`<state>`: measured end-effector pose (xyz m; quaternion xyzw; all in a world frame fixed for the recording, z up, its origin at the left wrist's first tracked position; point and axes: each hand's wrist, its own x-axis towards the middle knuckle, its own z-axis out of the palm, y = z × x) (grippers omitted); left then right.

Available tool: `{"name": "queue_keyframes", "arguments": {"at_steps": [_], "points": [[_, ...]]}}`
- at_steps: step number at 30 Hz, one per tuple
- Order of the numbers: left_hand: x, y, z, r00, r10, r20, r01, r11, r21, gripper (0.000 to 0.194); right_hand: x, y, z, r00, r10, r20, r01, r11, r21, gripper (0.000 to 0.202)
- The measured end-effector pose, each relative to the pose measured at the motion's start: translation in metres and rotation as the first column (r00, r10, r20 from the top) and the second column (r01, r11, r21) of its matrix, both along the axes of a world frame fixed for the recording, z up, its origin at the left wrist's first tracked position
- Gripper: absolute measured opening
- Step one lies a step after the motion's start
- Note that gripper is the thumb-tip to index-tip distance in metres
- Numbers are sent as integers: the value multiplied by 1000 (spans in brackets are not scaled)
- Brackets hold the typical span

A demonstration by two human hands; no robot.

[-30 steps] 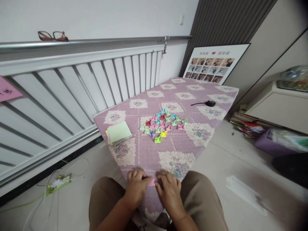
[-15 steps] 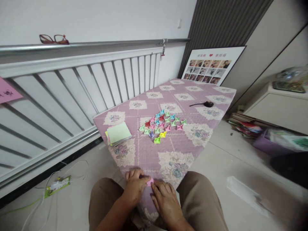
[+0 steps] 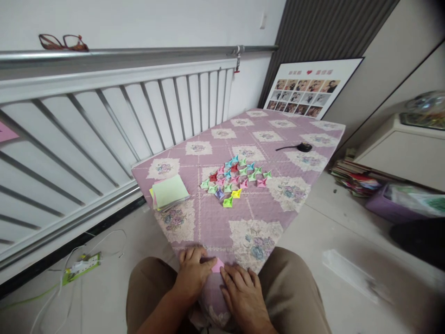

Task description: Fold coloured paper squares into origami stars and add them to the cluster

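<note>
A small folded pink paper (image 3: 218, 266) lies at the near corner of the cloth-covered table (image 3: 212, 227), its top coming to a point. My left hand (image 3: 194, 273) presses the paper's left side with thumb and fingertips. On its right side rest the fingertips of my right hand (image 3: 241, 287). Farther up stand several small folded paper pieces (image 3: 235, 178) in green, pink, blue, red, yellow and purple, grouped in slanting rows. To their left sits a stack of square paper sheets (image 3: 170, 191), pale green on top.
A black spoon-like object (image 3: 304, 147) lies toward the table's far right. Glasses (image 3: 63, 42) rest on the pipe above the white radiator (image 3: 139, 116). A photo board (image 3: 306, 90) leans behind the table. On the floor are a power strip (image 3: 82, 267) and a purple bin (image 3: 389, 202).
More of the pink paper shows between my hands, now with a pointed top. My right hand has shifted slightly right. The camera view has tilted a little.
</note>
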<state>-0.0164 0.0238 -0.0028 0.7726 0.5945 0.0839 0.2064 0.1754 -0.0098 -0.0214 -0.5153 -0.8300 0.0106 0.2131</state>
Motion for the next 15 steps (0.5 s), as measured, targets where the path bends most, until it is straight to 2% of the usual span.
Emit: {"name": "queue_keyframes", "arguments": {"at_steps": [4, 8, 10, 15], "points": [[-2, 2, 3, 999, -1, 44, 1, 1000, -18, 33, -2, 4, 6, 999, -20, -49, 17, 998, -58, 28], [-1, 1, 1, 993, 54, 102, -55, 999, 4, 39, -9, 14, 15, 988, -101, -117, 81, 983, -164, 11], [0, 0, 0, 989, 83, 119, -86, 996, 17, 35, -12, 19, 18, 979, -161, -127, 133, 970, -204, 5], [0, -1, 1, 985, 71, 155, -77, 996, 38, 23, -15, 27, 22, 970, -216, -116, 174, 940, -295, 10]]}}
